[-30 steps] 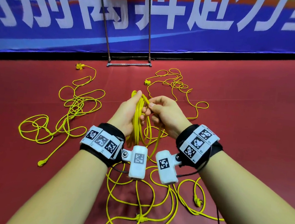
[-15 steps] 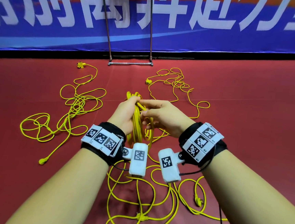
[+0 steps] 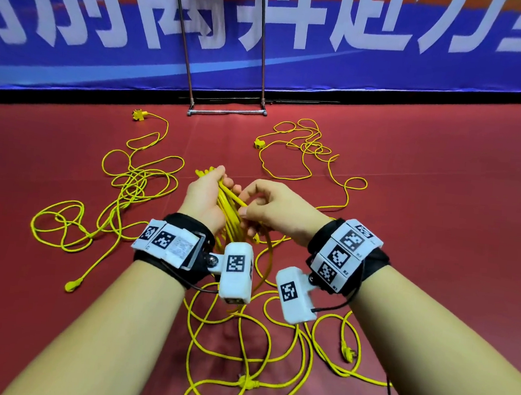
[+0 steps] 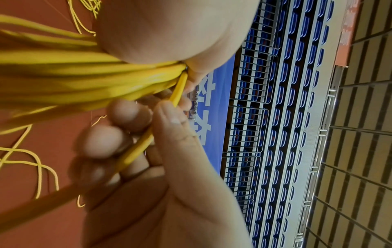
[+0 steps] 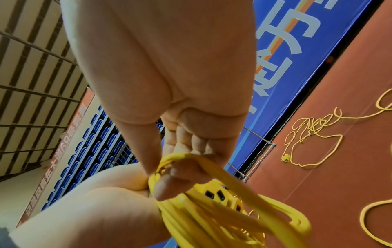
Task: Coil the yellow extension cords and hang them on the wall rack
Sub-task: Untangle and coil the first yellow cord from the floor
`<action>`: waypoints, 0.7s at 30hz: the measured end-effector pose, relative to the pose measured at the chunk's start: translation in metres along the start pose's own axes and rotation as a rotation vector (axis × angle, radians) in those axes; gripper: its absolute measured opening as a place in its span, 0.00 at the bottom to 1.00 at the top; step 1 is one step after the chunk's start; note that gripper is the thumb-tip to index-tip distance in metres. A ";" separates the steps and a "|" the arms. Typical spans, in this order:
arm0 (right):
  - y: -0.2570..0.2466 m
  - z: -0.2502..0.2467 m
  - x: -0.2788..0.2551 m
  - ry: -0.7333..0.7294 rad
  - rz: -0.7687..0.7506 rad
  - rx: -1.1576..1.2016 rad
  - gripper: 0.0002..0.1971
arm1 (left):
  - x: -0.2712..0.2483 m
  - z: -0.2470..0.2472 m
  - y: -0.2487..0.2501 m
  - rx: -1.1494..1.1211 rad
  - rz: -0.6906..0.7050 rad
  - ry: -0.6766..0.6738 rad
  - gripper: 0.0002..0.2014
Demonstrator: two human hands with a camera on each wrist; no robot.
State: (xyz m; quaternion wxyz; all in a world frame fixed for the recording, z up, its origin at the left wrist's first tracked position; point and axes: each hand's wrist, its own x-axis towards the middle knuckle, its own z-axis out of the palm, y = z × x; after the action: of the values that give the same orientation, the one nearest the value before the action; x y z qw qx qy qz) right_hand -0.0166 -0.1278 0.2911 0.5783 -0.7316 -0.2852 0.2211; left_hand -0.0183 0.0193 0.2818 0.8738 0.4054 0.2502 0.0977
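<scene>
My left hand (image 3: 209, 189) grips a bundle of coiled yellow cord (image 3: 230, 216) held above the red floor. Close on its right, my right hand (image 3: 264, 207) pinches one strand of that cord (image 4: 135, 151) and holds it against the bundle. In the right wrist view a yellow socket block (image 5: 220, 194) hangs within the coiled loops (image 5: 212, 218). The rest of this cord lies in loose loops (image 3: 249, 347) on the floor under my wrists. A metal rack frame (image 3: 226, 109) stands by the blue banner wall ahead.
Two more yellow cords lie tangled on the red floor: one at the left (image 3: 120, 197) with a socket end (image 3: 139, 114), one at the right (image 3: 304, 150). A plug (image 3: 349, 353) lies near my right forearm. The blue banner (image 3: 360, 48) closes off the far side.
My hands have dropped slightly and drawn closer together. My right hand has carried a strand round to the bundle in my left hand.
</scene>
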 end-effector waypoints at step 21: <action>0.081 -0.087 -0.008 0.068 0.294 -0.504 0.03 | -0.004 -0.032 0.087 -0.362 0.218 -0.012 0.17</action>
State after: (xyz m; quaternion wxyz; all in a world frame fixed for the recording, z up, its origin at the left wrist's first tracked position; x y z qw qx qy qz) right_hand 0.0468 -0.2093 0.2326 0.3491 -0.8927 -0.2025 0.2002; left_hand -0.0359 0.0957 0.3321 0.9181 0.2673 0.1778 0.2325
